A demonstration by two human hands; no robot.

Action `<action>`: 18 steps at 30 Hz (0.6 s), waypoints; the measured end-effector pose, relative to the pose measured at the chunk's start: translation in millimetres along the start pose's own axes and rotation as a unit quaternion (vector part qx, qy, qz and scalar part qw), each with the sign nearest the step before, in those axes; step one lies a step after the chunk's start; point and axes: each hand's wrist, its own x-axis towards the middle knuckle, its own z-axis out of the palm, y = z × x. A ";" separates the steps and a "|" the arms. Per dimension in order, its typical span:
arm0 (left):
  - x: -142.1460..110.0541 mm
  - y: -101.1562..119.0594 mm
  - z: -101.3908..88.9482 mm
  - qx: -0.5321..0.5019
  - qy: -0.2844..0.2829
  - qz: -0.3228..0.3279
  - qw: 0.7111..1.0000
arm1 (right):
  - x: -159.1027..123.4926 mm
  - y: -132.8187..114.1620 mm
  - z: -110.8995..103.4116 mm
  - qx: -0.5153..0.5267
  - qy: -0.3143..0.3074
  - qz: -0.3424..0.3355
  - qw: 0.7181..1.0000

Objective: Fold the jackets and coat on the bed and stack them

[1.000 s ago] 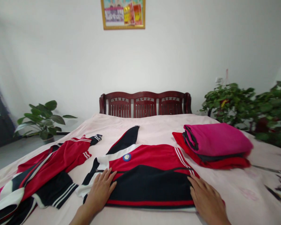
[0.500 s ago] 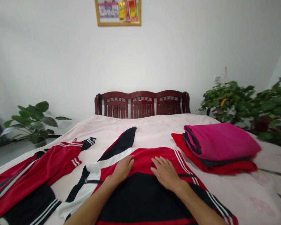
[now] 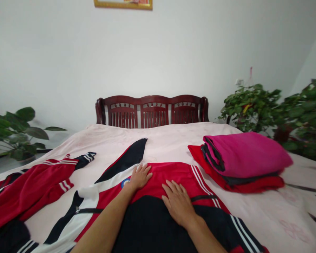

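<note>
Far left of the left grip (image 3: pixel 140 177): a potted plant (image 3: pixel 15 131) beyond the bed (image 3: pixel 168 140), pot barely visible, contents hidden. Next, a red track top (image 3: pixel 28 191) lay spread on the bed. Under both grips: a zipped red, black and white track jacket (image 3: pixel 160 175), flat on the bed. Left grip and right grip (image 3: pixel 177 203) were open, palms down on it, holding nothing. Right of the right grip: folded magenta cloth (image 3: pixel 244 154) stacked on folded red cloth (image 3: pixel 200 158). Risks: dragging palms could ruck the jacket; a brushed stack could slide.
</note>
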 end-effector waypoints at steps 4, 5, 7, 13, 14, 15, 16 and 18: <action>11.1 -1.8 1.8 0.024 0.006 -0.006 1.000 | -0.3 1.0 1.8 0.008 0.000 -0.002 1.000; 14.1 -2.7 2.4 0.027 0.008 -0.007 1.000 | -0.3 1.2 2.2 0.008 -0.001 -0.001 1.000; 20.4 -5.8 3.8 0.030 0.011 -0.010 0.999 | -0.4 1.2 2.3 0.008 -0.004 0.003 1.000; 37.1 -20.7 8.6 0.018 0.028 -0.006 0.999 | -1.6 -2.9 -1.4 -0.013 -0.002 0.041 0.999; 38.6 -22.2 9.1 0.014 0.033 -0.006 0.999 | -1.7 -3.7 -1.9 -0.020 -0.003 0.053 0.998; 39.5 -23.0 9.2 0.010 0.041 -0.007 0.999 | -1.7 -4.3 -2.1 -0.026 -0.003 0.063 0.998; 39.5 -22.8 8.9 0.007 0.051 -0.009 0.999 | -1.6 -4.7 -2.0 -0.030 -0.004 0.071 0.997; 37.1 -19.8 6.7 0.002 0.081 -0.014 0.997 | -1.2 -4.7 -1.1 -0.034 -0.001 0.080 0.996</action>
